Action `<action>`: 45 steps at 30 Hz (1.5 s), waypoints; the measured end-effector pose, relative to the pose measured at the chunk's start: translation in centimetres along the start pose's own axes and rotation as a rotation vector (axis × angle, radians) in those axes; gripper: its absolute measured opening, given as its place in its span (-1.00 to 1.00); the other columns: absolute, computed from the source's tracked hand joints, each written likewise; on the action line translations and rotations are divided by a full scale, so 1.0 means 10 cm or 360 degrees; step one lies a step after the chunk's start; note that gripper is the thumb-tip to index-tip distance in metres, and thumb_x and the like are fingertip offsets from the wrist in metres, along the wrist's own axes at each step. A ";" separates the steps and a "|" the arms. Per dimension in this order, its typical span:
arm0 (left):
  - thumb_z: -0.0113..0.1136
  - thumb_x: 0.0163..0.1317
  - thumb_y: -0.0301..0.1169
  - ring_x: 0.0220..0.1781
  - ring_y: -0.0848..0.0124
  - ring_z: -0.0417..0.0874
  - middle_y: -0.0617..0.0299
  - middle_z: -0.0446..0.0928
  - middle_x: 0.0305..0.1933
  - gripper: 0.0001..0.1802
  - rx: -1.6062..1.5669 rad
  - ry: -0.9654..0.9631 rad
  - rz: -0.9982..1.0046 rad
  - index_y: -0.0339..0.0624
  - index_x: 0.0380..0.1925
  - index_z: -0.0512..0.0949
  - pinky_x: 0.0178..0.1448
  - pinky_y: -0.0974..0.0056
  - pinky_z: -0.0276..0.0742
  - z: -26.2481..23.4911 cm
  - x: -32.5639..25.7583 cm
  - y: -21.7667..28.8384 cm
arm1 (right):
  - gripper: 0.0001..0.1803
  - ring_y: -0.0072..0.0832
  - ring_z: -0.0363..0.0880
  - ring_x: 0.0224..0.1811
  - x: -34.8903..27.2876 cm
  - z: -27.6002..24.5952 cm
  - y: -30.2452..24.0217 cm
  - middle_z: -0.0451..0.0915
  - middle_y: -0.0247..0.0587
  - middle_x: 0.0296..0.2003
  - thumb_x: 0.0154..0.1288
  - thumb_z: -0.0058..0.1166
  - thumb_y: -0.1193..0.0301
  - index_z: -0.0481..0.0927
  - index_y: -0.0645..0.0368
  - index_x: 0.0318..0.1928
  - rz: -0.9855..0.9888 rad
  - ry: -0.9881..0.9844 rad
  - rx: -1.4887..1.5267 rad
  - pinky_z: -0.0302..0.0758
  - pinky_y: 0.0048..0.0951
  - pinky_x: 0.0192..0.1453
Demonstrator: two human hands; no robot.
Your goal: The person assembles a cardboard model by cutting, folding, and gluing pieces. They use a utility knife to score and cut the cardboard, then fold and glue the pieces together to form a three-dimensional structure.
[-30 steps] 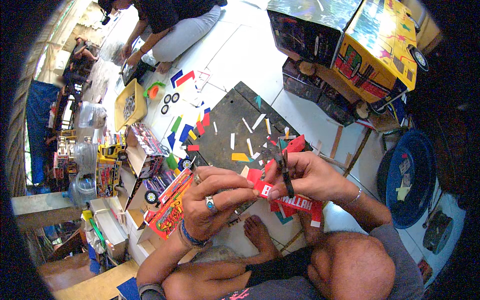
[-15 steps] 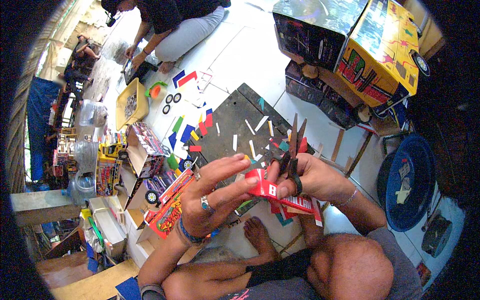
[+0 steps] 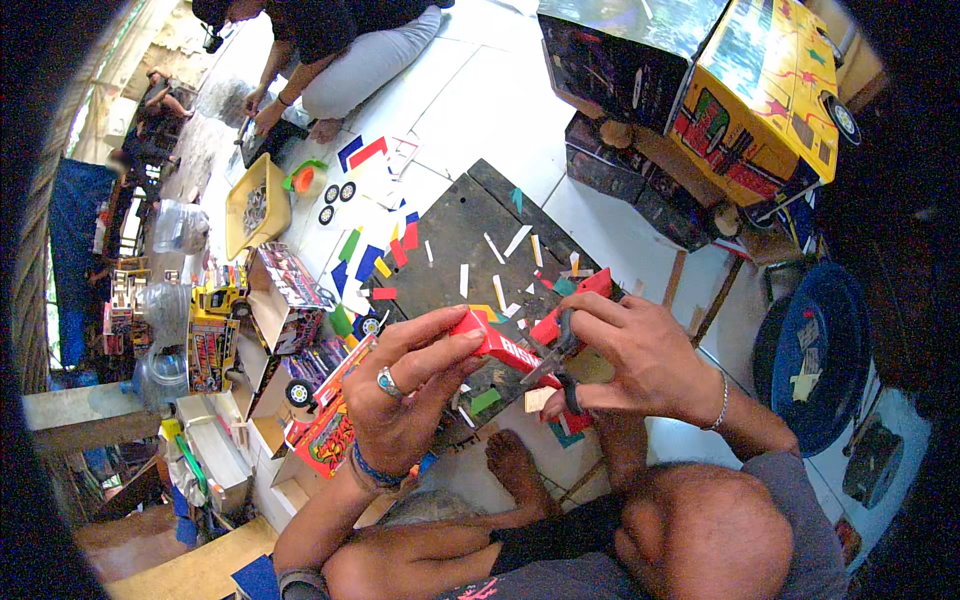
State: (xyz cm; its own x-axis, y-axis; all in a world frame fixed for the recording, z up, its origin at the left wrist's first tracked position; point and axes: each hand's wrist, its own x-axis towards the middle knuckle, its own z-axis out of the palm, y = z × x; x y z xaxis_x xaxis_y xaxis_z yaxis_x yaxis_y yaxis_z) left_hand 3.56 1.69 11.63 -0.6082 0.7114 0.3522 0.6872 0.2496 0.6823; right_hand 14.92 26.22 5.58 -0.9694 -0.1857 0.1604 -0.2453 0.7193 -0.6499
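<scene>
Mid-air, right hand [image 3: 650, 360] gripping scissors [image 3: 545, 366], left [image 3: 405, 385] pinching strip [image 3: 490, 338]

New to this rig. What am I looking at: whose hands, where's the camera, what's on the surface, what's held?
No robot here: just a person's bare hands, seen from the left of two head-worn fisheye cameras looking down, so straight edges bend. The left hand holds a red strip with white lettering; the right hand works scissors set across it. Beneath lies a dark board strewn with small scraps. A yellow toy truck stands upper right; another person sits upper left.
</scene>
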 end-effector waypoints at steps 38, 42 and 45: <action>0.35 0.19 -0.71 0.11 0.24 0.70 -0.07 0.62 0.16 -0.71 -0.0524 0.0193 -0.0335 -0.24 -0.09 0.69 0.12 0.27 0.67 0.18 -0.06 0.05 | -0.53 -0.23 0.58 -0.38 0.02 0.00 -0.07 0.50 -0.21 -0.30 0.04 0.39 -0.03 0.53 0.06 -0.33 -0.0069 0.0243 -0.0260 0.54 -0.22 -0.29; 0.35 0.19 -0.71 0.10 0.25 0.70 -0.07 0.63 0.14 -0.72 -0.0392 0.0183 -0.0281 -0.23 -0.11 0.69 0.12 0.26 0.67 0.16 -0.05 0.02 | -0.54 -0.24 0.59 -0.33 0.01 -0.06 -0.07 0.51 -0.22 -0.30 0.06 0.38 -0.01 0.53 0.06 -0.31 -0.0066 0.0192 -0.0280 0.54 -0.22 -0.27; 0.37 0.17 -0.70 0.09 0.25 0.71 -0.07 0.64 0.13 -0.73 -0.0396 0.0195 -0.0301 -0.23 -0.13 0.69 0.11 0.26 0.67 0.16 -0.06 0.02 | -0.55 -0.24 0.59 -0.29 0.01 -0.08 -0.07 0.51 -0.22 -0.28 0.07 0.37 0.01 0.53 0.07 -0.30 -0.0072 0.0178 -0.0281 0.55 -0.22 -0.25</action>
State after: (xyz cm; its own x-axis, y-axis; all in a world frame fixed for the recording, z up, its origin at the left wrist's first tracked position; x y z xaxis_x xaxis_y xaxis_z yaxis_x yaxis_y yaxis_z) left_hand 4.70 2.37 10.50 -0.7695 0.5794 0.2684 0.4483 0.1908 0.8733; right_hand 15.03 26.20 6.63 -0.9495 -0.1523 0.2742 -0.2764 0.8197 -0.5017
